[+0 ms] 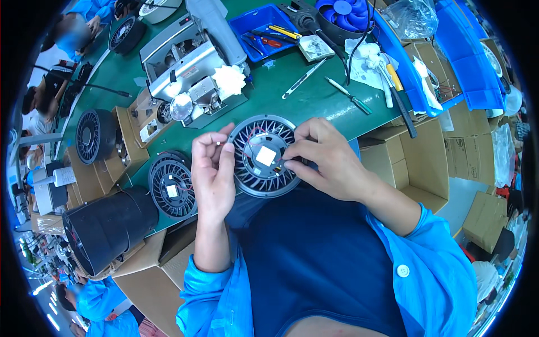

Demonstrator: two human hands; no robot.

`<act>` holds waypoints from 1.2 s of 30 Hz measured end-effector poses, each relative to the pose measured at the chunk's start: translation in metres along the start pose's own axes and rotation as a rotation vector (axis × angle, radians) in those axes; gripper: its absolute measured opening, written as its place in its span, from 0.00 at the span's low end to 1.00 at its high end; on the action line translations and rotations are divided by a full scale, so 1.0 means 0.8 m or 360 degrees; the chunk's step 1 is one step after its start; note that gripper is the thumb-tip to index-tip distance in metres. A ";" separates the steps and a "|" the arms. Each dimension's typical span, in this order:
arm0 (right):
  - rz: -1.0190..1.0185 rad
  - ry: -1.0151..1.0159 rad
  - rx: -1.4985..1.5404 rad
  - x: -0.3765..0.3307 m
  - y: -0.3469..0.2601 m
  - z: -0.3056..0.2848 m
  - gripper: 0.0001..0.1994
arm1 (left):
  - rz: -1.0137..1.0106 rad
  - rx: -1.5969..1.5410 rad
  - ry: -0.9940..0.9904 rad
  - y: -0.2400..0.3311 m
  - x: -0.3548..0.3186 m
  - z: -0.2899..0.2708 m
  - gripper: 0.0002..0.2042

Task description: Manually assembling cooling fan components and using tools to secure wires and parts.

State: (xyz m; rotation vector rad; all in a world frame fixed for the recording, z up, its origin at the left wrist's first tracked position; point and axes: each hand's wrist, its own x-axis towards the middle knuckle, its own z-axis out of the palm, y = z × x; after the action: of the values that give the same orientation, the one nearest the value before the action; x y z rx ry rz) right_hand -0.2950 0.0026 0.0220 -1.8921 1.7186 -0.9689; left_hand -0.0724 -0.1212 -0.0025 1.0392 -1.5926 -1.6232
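A round dark-grey fan grille [266,124] with radial vanes rests at the table's near edge, close to my body. At its hub are a square white label [265,155] and thin red wires. My left hand [214,168] is closed at the grille's left rim, with a wire end showing as a small pale tip between thumb and fingers. From the right, my right hand [328,160] reaches over the hub, thumb and fingers pinched together. Whatever it pinches is hidden by the fingertips. A similar grille [172,188] lies left of my left hand.
A grey metal machine [185,67] stands at the back left. Behind are a blue tool tray [241,28], a green-handled screwdriver [359,104] and a hammer [401,109]. Cardboard boxes [418,163] flank me. A black cylindrical duct [112,224] lies left; other people work beyond.
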 end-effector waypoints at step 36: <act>-0.0031 0.0570 0.0227 -0.045 0.012 0.072 0.16 | 0.0543 0.1299 0.0064 0.011 -0.067 0.056 0.07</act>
State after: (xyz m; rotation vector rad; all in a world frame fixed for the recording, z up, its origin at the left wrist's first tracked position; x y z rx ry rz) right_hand -0.2600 0.0270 -0.0317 -1.7248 1.7660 -1.4691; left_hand -0.0856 -0.0530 0.0099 1.0744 -2.3192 -0.7063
